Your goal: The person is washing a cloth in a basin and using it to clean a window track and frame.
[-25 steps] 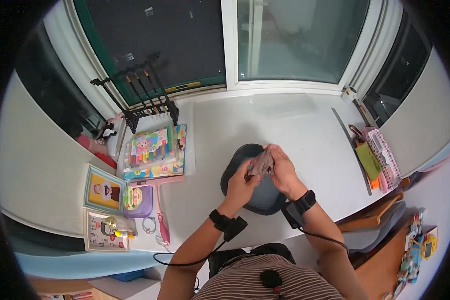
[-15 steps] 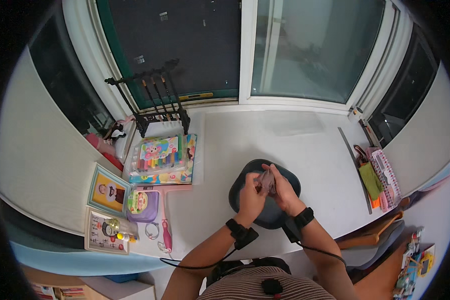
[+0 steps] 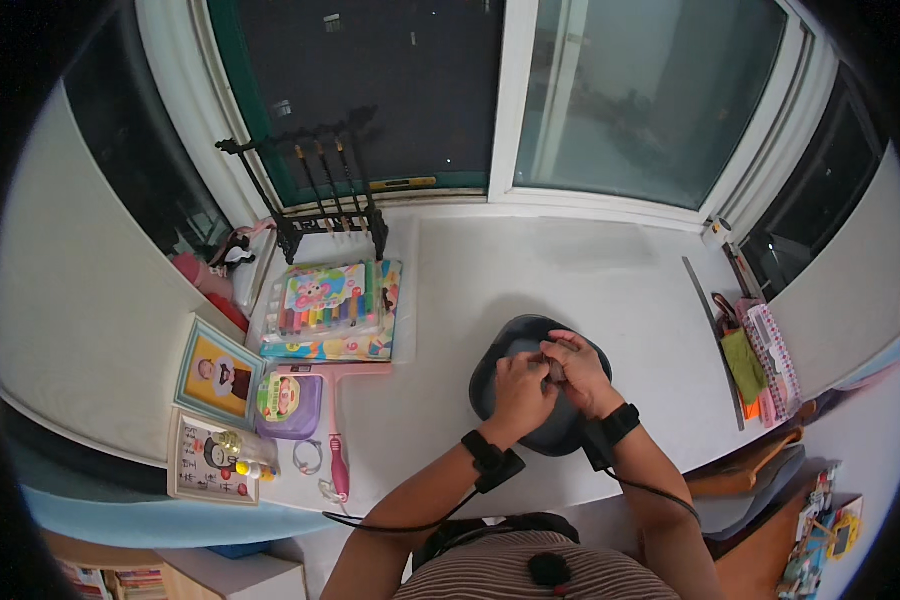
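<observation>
A dark grey basin [image 3: 483, 385] with rounded corners stands on the white table near its front edge. Above it my two hands are close together. Between them is a small, crumpled greyish-brown cloth [image 3: 556, 371], mostly covered by my fingers. My left hand [image 3: 523, 395] is closed on the cloth from the left. From the right, my right hand [image 3: 583, 376] has its fingers curled over the same cloth. Whether the basin holds water cannot be made out.
Left of the basin lie a pink squeegee [image 3: 336, 440], a purple tub [image 3: 292, 421] and a marker set [image 3: 327, 300]. Behind them is a black brush rack [image 3: 288, 236]. Picture frames [image 3: 220, 372] line the left edge. At the right are a metal ruler [image 3: 712, 340] and a pencil case [image 3: 773, 345].
My hands have turned and folded further around the cloth, so less of it shows. The whole view has shifted slightly, with the basin appearing a little farther right.
</observation>
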Demonstrator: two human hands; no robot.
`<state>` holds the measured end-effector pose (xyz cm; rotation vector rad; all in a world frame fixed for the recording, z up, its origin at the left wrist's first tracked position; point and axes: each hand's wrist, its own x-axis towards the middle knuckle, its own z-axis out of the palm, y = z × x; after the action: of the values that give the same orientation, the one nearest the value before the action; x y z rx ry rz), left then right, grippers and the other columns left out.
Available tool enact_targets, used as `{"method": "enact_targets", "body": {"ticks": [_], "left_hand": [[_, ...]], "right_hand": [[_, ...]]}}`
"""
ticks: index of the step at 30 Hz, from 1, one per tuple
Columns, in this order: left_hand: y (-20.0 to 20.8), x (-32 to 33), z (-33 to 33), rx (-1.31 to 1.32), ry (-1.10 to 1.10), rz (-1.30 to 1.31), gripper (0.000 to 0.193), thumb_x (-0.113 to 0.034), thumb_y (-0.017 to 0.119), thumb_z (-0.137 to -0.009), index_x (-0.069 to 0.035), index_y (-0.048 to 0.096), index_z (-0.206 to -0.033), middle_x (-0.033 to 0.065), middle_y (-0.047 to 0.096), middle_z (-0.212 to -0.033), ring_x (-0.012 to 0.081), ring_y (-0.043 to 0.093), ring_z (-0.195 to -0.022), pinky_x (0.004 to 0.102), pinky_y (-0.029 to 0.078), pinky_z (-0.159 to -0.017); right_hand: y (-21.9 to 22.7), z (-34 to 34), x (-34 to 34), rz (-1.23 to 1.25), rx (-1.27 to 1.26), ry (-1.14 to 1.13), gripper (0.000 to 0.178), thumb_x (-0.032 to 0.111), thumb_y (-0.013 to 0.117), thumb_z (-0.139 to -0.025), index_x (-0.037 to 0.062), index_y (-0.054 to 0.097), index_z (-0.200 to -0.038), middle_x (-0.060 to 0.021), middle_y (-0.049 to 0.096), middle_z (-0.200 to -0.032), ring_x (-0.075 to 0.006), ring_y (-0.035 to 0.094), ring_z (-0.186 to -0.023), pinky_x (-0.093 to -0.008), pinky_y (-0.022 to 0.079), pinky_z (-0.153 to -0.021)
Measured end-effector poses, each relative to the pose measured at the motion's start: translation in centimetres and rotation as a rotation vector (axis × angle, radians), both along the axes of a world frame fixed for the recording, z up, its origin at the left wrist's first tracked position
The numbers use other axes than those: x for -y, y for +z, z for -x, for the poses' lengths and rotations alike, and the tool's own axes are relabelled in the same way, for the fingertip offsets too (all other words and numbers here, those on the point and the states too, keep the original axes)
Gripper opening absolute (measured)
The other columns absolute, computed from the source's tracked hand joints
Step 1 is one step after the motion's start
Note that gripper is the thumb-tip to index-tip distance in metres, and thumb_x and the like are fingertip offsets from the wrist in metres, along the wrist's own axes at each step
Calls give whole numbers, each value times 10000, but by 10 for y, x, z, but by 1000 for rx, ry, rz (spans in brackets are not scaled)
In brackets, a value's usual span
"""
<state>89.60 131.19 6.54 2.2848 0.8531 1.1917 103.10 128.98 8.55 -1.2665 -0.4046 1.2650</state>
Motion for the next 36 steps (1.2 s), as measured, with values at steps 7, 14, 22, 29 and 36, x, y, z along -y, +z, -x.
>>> {"method": "enact_targets", "body": {"ticks": [7, 14, 22, 29, 36], "left_hand": [[17, -6, -1, 152, -53, 143, 208, -106, 704, -806, -28, 651, -990, 162, 658, -978, 330, 613, -933, 389, 479, -822], [27, -1, -10, 120, 18, 159, 104, -92, 697, -794, -51, 648, -877, 98, 655, -956, 345, 529, -1073, 432, 451, -889], [24, 16, 4, -51, -15, 109, 205, -75, 686, -790, -66, 692, -995, 125, 572, -1067, 346, 499, -1057, 416, 428, -915], [19, 22, 18, -83, -152, 244, 279, -109, 670, -822, -47, 650, -1093, 130, 553, -1067, 333, 520, -1036, 395, 441, -886], [17, 17, 30, -86, -131, 226, 277, -132, 673, -829, -40, 645, -1089, 148, 583, -1080, 337, 539, -1022, 398, 441, -891]], "right_hand": [[-11, 0, -5, 10, 79, -78, 525, 158, 644, -870, -22, 391, -1295, -130, 583, -1127, -184, 577, -961, -307, 505, -723], [20, 21, 0, 2, -176, -139, 340, 226, 634, -906, 47, 497, -1161, -41, 582, -923, -132, 567, -808, -266, 485, -708], [1, -7, -8, -48, -34, -89, 257, 19, 571, -883, 18, 502, -1131, -78, 570, -860, -148, 557, -667, -258, 489, -592], [-18, -5, -17, 43, 309, -72, 177, 147, 613, -886, -28, 605, -911, -69, 602, -722, -118, 541, -561, -263, 444, -492], [-9, 1, -14, 176, 478, 26, 292, 319, 602, -917, 52, 580, -800, -5, 493, -598, -95, 422, -448, -267, 320, -380]]}}
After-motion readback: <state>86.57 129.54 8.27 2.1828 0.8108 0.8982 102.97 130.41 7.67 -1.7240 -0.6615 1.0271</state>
